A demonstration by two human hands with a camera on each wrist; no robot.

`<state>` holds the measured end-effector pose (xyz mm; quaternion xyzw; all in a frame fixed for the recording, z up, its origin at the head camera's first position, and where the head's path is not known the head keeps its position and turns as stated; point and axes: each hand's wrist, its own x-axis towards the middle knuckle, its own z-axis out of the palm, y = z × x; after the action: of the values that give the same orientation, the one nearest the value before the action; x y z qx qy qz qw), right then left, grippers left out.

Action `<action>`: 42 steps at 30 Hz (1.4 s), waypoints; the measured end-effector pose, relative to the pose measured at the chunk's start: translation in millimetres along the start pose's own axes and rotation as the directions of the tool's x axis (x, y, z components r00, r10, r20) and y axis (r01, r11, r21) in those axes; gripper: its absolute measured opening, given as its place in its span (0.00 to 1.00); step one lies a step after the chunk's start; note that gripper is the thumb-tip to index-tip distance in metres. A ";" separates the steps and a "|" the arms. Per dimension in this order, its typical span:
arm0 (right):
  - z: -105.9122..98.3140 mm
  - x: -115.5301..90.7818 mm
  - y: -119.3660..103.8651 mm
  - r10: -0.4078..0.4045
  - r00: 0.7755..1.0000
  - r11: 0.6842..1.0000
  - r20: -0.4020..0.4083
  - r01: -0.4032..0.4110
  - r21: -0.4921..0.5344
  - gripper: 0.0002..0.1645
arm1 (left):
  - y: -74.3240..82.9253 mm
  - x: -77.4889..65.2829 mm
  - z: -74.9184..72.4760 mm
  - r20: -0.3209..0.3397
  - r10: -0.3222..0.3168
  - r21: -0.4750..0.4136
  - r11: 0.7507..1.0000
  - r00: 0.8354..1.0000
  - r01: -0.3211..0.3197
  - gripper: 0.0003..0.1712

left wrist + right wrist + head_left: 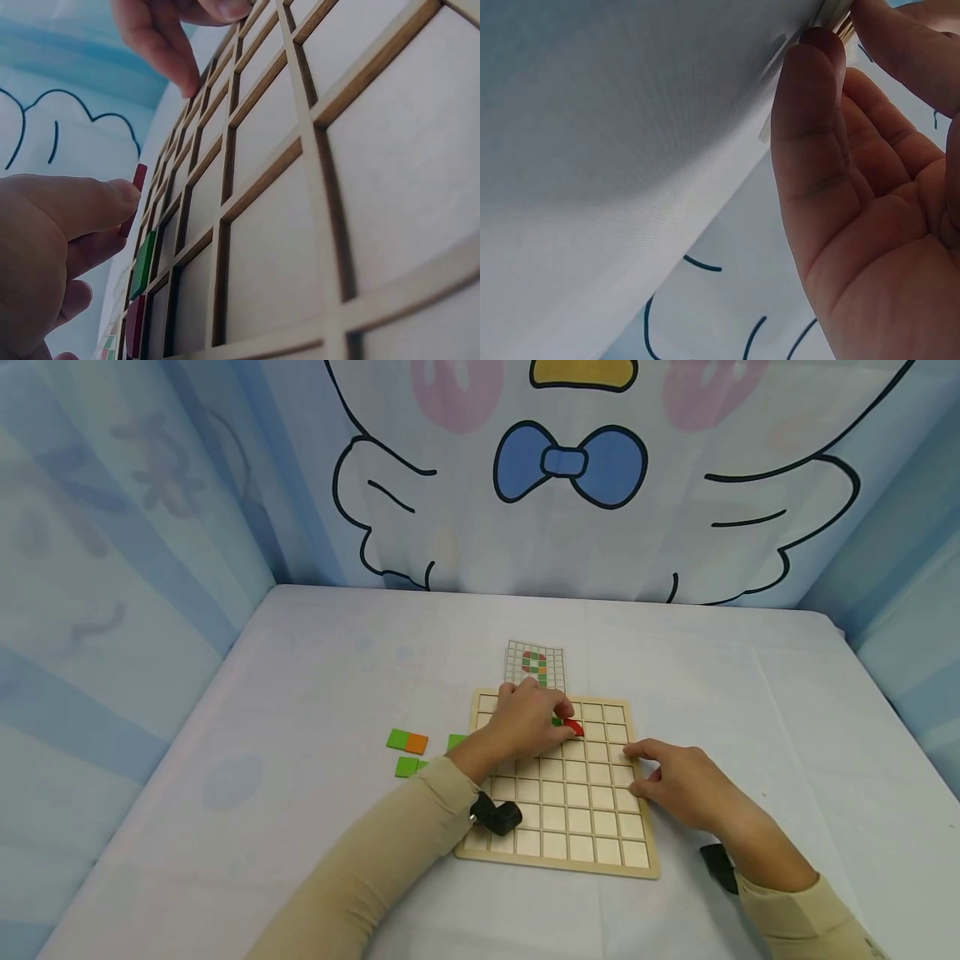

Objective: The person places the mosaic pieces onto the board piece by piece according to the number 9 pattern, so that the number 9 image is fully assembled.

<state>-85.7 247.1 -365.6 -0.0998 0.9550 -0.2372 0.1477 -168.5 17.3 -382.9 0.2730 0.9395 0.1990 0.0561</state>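
A square wooden grid board lies on the table. Above its far part, my left hand pinches a red piece between thumb and fingers; the left wrist view shows this red piece edge-on. A green tile sits close to it, partly hidden by the hand. Another red piece lies beside the green tile in the left wrist view. My right hand rests its thumb and index finger, spread apart, against the board's right edge.
Behind the board lies a pattern card with a coloured grid design, partly covered by the left hand. Left of the board are a green tile, an orange tile and more green tiles. A printed curtain hangs behind the table.
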 end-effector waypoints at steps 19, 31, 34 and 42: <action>0.5 -0.8 -0.7 -0.004 1.000 1.000 -0.009 0.004 -0.001 0.29 | 1.5 2.8 2.5 0.009 -0.008 0.027 1.000 1.000 0.008 0.11; 0.8 -0.7 -0.2 -0.005 1.000 1.000 -0.007 0.005 -0.007 0.29 | 1.3 4.2 5.4 0.011 -0.004 0.046 0.999 1.000 0.003 0.11; 1.0 -0.6 0.0 -0.005 1.000 1.000 -0.006 0.005 -0.005 0.29 | 1.4 4.2 5.4 0.015 -0.008 0.047 0.999 1.000 0.007 0.11; 0.7 -0.4 -0.1 -0.005 1.000 1.000 -0.008 0.005 -0.007 0.29 | 1.6 4.1 5.5 0.011 -0.014 0.038 0.999 1.000 0.013 0.10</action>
<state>-85.0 246.8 -366.0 -0.1019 0.9561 -0.2344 0.1431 -170.0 22.6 -387.2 0.2688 0.9446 0.1791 0.0576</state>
